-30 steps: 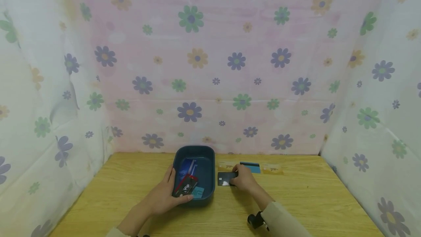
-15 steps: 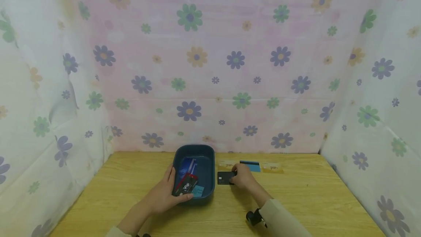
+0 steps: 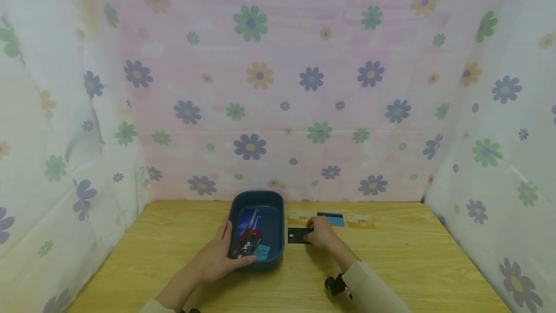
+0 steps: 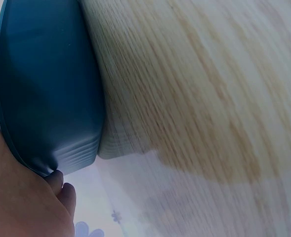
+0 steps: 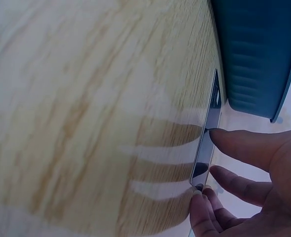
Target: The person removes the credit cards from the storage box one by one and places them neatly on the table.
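My left hand (image 3: 217, 257) holds the dark teal plastic bin (image 3: 271, 216) at its near left corner, thumb over the front rim and fingers along the left side. Inside the bin lie a blue card (image 3: 245, 219), a black and red VIP card (image 3: 249, 242) and a small light teal card (image 3: 262, 252). Just right of the bin, a black card (image 3: 296, 235) with a chip lies on the table. My right hand (image 3: 323, 235) pinches this card's right end; in the right wrist view the thumb (image 5: 234, 143) is at one long edge and other fingertips are at the short end.
Behind the black card, a row holds a gold card (image 3: 299, 217), a blue card with a black stripe (image 3: 331, 220) and another gold card (image 3: 360, 221). The wooden table (image 3: 404, 264) is enclosed by flowered cloth (image 3: 278, 86) at the back and sides.
The glare on the black card has gone as it tilts slightly flatter. Both hands and the bin stay in place.
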Tool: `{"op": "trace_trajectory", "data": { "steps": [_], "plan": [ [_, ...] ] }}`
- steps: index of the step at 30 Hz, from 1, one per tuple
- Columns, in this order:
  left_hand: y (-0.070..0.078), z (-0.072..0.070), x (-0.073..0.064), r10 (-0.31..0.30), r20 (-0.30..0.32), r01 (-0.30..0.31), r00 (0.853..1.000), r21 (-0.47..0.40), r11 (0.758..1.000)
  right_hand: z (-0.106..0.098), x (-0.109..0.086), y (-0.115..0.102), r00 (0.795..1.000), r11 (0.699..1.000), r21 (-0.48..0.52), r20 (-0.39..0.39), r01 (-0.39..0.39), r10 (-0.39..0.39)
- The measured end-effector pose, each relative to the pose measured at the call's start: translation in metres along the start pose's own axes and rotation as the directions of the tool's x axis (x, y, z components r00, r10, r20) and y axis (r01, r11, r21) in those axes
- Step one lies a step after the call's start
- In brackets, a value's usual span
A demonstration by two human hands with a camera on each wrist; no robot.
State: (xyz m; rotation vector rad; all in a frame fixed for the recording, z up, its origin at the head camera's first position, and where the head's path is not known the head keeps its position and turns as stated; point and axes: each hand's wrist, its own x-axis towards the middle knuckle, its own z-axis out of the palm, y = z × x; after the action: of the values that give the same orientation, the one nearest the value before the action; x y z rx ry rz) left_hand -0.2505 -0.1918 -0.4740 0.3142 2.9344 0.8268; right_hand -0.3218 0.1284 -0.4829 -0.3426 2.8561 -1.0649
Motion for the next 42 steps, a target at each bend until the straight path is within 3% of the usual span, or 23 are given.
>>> {"op": "trace_trajectory", "data": {
  "steps": [18, 29, 36, 42],
  "plan": [
    [0.000, 0.005, -0.001, 0.013, 0.000, -0.013, 1.000, 0.005, 1.000, -0.006, -0.006, -0.007, 0.999, 0.999, 0.013, -0.019, 0.030, -0.030],
    [0.000, 0.000, 0.001, 0.021, -0.011, -0.021, 1.000, -0.005, 1.000, -0.016, -0.017, -0.033, 0.994, 0.990, 0.086, 0.019, 0.109, -0.111],
    [-0.001, 0.000, 0.001, 0.021, -0.008, -0.021, 1.000, -0.004, 1.000, -0.013, -0.022, -0.043, 0.977, 0.970, 0.144, 0.056, 0.198, -0.208],
    [-0.002, 0.001, 0.003, 0.016, -0.001, -0.016, 1.000, -0.021, 1.000, -0.007, -0.022, -0.054, 0.947, 0.939, 0.155, 0.050, 0.307, -0.317]
  ]
}}
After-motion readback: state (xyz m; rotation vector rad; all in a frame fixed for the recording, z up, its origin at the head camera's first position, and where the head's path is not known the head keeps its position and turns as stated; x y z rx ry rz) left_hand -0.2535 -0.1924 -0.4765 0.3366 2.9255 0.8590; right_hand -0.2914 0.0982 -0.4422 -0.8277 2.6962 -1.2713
